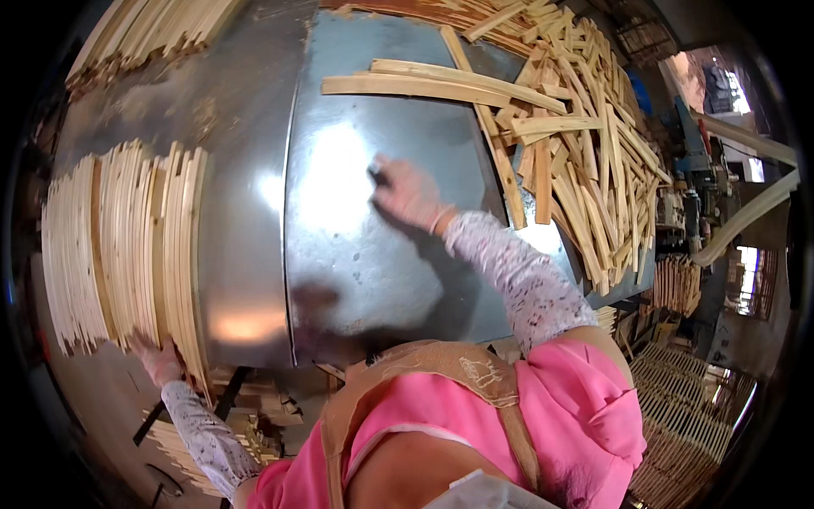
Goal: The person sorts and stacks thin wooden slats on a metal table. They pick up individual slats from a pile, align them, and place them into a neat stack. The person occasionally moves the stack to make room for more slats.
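My left hand [158, 360] rests against the near ends of a row of pale wooden strips [127, 246] packed side by side at the left of the metal table. Its fingers are stretched out and apart, touching the strip ends without wrapping round them. Over the middle of the table, my right hand [409, 195] is raised above the shiny sheet-metal top [381, 280], its fingers apart and slightly bent. Nothing shows in it, though dark shadow lies by the fingertips. Both forearms wear patterned sleeves. To the right hand's far side lie two long loose strips [424, 87].
A large jumbled heap of wooden strips [593, 153] covers the table's right side. Another stack of strips [157, 30] lies at the far left. Slatted wooden stacks [678, 407] stand at the lower right, near machinery [678, 208]. A seam [288, 187] crosses the metal top.
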The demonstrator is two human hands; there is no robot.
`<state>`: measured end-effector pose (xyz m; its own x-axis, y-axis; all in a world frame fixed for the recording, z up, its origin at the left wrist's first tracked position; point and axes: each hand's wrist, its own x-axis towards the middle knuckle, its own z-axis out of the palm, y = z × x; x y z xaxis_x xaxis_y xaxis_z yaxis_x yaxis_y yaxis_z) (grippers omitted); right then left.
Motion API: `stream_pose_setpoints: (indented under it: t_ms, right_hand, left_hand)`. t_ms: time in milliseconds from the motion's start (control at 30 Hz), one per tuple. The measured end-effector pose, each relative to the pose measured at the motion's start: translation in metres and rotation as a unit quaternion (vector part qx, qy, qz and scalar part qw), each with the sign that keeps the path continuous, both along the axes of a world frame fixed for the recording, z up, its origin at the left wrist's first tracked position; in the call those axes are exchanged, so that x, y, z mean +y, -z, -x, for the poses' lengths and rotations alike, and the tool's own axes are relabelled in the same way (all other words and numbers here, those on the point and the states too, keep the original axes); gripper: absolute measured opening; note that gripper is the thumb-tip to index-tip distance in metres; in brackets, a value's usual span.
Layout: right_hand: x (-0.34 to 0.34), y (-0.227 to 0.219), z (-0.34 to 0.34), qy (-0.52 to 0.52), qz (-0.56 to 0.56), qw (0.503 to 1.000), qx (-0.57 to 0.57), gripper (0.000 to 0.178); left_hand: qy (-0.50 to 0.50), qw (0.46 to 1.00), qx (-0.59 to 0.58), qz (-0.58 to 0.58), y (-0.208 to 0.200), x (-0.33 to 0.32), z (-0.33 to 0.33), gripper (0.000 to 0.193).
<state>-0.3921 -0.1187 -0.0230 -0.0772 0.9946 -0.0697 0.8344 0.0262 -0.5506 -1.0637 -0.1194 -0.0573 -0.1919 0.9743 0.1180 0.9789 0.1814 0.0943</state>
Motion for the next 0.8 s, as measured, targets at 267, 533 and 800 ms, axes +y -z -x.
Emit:
stream_pose_setpoints:
  t_ms: [267,533,800]
  right_hand:
    - [0.161,-0.018,-0.259,0.067,0.046,0.914,-0.398,0.093]
    - [0.201,-0.062,-0.181,0.017,0.232,0.968,-0.092,0.068]
    - [0.128,-0.080,-0.065,0.128,0.306,0.882,0.334,0.058]
  left_hand:
    - [-0.030,0.996,-0.086,0.000,-0.025,0.037,-0.134,0.090]
    - [0.177,0.834,-0.521,0.035,0.011,0.090,-0.460,0.052]
    - [0.062,0.355,-0.875,0.322,0.010,0.022,-0.568,0.064]
